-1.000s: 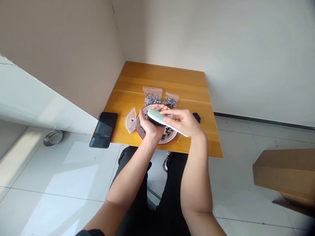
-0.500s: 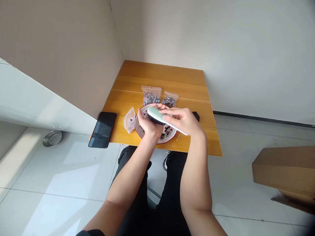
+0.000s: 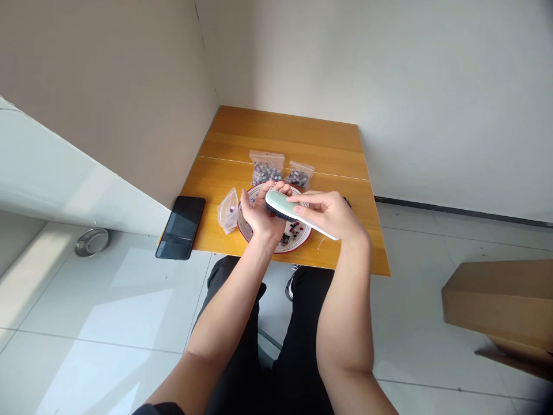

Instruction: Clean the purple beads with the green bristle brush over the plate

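1. Right hand (image 3: 334, 212): thumb and fingers pinch the hairbrush (image 3: 283, 202) near the junction of head and handle.
2. Hairbrush: oval head, smooth mint-green back, white edge and slim white handle, dense dark bristles underneath. It is held above the plate, handle toward the table's near right corner, bristles facing the left palm. Contact with the palm cannot be confirmed.
3. Left hand (image 3: 261, 216): palm up, thumb spread from loosely extended fingers, positioned over the plate.
4. Table (image 3: 285, 127): smooth orange-brown wood-grain top with a pale seam parallel to the far edge. The left and far edges adjoin plain walls (image 3: 453, 104).
5. Floor (image 3: 410, 323): glossy pale tiles. A round metal bowl (image 3: 92, 242) lies beyond the left edge; a brown cardboard box (image 3: 496, 291) lies beyond the right edge.
6. Plate (image 3: 305, 237): round, white, red rim, dark concentric rings, near the table's near edge; contains small mixed beads (image 3: 294, 229).
7. Large clear bag (image 3: 266, 170) and small clear bag (image 3: 299, 174): flexible plastic, bead-filled, on the plate's far side.
8. Third clear bag (image 3: 228, 213): crumpled, few beads visible, left of the plate.
9. Smartphone (image 3: 180, 227): flat black slab at the near left corner, projecting past the near edge.
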Available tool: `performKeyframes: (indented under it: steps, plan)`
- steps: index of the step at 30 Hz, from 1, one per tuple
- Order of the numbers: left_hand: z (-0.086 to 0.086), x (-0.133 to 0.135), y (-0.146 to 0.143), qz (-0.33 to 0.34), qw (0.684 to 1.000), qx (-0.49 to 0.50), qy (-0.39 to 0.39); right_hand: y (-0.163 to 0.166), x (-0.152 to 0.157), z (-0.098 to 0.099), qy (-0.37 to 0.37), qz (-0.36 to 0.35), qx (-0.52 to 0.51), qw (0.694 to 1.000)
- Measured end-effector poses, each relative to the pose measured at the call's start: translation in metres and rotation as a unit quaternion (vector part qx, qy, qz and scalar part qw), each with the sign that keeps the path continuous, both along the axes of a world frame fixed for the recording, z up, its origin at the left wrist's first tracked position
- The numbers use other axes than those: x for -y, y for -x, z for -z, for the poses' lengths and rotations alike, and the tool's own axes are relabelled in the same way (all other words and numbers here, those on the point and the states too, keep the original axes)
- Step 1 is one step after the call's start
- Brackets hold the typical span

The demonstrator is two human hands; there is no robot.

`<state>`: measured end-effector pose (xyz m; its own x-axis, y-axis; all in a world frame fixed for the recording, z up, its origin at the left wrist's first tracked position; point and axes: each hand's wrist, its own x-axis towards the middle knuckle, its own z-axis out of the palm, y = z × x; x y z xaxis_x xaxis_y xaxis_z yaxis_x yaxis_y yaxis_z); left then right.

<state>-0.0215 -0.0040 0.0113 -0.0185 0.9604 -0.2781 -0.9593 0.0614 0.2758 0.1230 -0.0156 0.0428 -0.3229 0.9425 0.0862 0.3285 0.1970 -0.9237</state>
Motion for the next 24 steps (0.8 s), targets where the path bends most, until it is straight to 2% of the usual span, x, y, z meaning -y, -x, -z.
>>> performKeyframes:
  steps: [3,7,13,20,24]
  plan:
    - [0.001,0.0,0.001,-0.002,1.0,-0.022,0.004,-0.003,0.003,-0.001,0.015,-0.003,0.016,1.0]
    - [0.001,0.001,-0.001,0.002,1.0,-0.028,-0.009,0.005,0.0,-0.003,-0.02,-0.02,-0.007,1.0]
    - [0.0,0.0,0.0,0.004,1.0,-0.016,0.004,0.002,-0.001,-0.001,0.002,0.024,0.014,1.0]
    - [0.001,0.002,-0.003,0.01,1.0,-0.003,-0.025,0.006,0.0,-0.003,-0.023,-0.024,-0.006,0.999]
    - [-0.001,0.002,-0.001,0.014,1.0,0.007,-0.007,0.006,-0.001,-0.003,-0.012,0.014,0.002,1.0]
